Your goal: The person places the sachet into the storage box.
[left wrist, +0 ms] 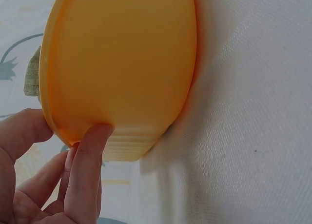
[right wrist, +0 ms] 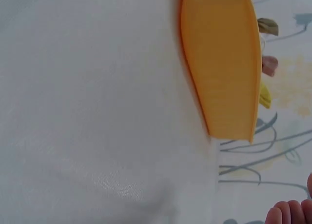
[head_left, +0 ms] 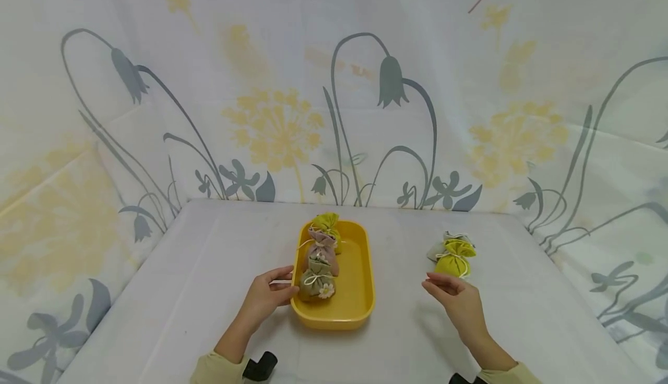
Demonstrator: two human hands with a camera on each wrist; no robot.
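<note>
My left hand (head_left: 265, 296) holds the left wall of a yellow plastic tray (head_left: 355, 291); in the left wrist view the thumb is at the rim and a finger presses the outer side. Three small drawstring pouches line the tray's left side: a yellow-green pouch (head_left: 334, 221) at the back, a mauve pouch (head_left: 322, 248), and an olive pouch (head_left: 313, 291) with a white daisy at the front. My right hand (head_left: 461, 305), fingers loosely bent and nothing between them, hovers just in front of another yellow-green pouch (head_left: 453, 263). Behind that one lies a light grey pouch (head_left: 436, 250), partly hidden.
A white cloth covers the table (head_left: 209, 268). Behind it rises a white curtain (head_left: 292, 71) printed with grey and yellow flowers. The tray's right half shows bare yellow floor.
</note>
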